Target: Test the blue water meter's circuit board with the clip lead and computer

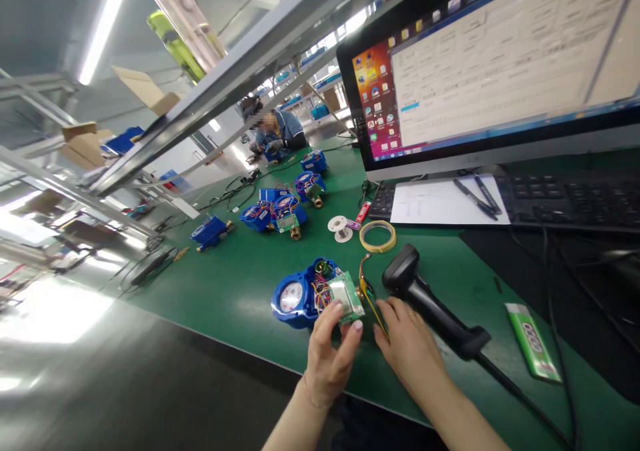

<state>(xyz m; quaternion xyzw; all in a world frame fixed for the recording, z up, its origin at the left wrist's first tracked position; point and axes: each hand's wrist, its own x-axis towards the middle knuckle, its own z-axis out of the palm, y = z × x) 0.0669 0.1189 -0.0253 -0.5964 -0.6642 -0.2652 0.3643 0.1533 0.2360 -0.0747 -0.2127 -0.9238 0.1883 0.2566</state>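
A blue water meter (295,297) lies open on the green mat (235,284), its dial at the left and coloured wires spilling from its right half. My left hand (330,354) pinches the meter's green circuit board with display (347,297) between thumb and fingers. My right hand (407,344) rests just to the right, fingers curled at the yellow and black wires (370,291) leading from the board. A black barcode scanner (425,297) lies right beside my right hand.
Several more blue meters (277,211) lie farther back, with a tape roll (377,235), a white spool (341,226), a green tube (533,341), keyboard (570,201), paper with pens (447,201) and monitor (490,64). A co-worker (280,131) sits at the far end.
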